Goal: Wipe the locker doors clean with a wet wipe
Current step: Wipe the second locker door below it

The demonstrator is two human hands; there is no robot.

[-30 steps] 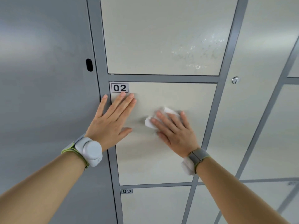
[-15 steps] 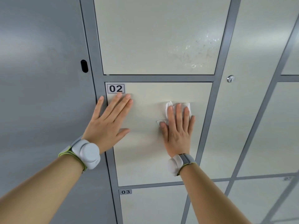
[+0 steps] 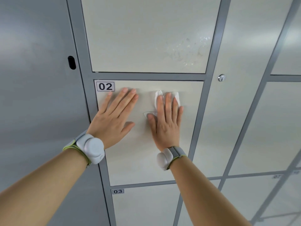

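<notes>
The cream locker door marked 02 point(image 3: 141, 160) fills the middle of the head view. My right hand point(image 3: 166, 121) lies flat on its upper half, straight fingers pressing a white wet wipe point(image 3: 158, 96) against the panel; the wipe's edges show above the fingertips and beside the thumb. My left hand point(image 3: 114, 116) rests flat on the same door to the left, fingers straight, fingertips just below the 02 label point(image 3: 105, 86). It holds nothing. The door above point(image 3: 138, 38) carries wet streaks near its lower right corner.
Grey frame bars point(image 3: 197, 121) separate the doors. Door 03 point(image 3: 146, 207) sits below. A tall grey panel with a dark slot point(image 3: 71, 62) stands on the left. A round key lock point(image 3: 221, 77) is on the column to the right, with more doors beyond.
My right hand slid the wipe to the right and up across door 02, turning from slanted to fingers pointing straight up. My left hand stayed pressed near the 02 label.
</notes>
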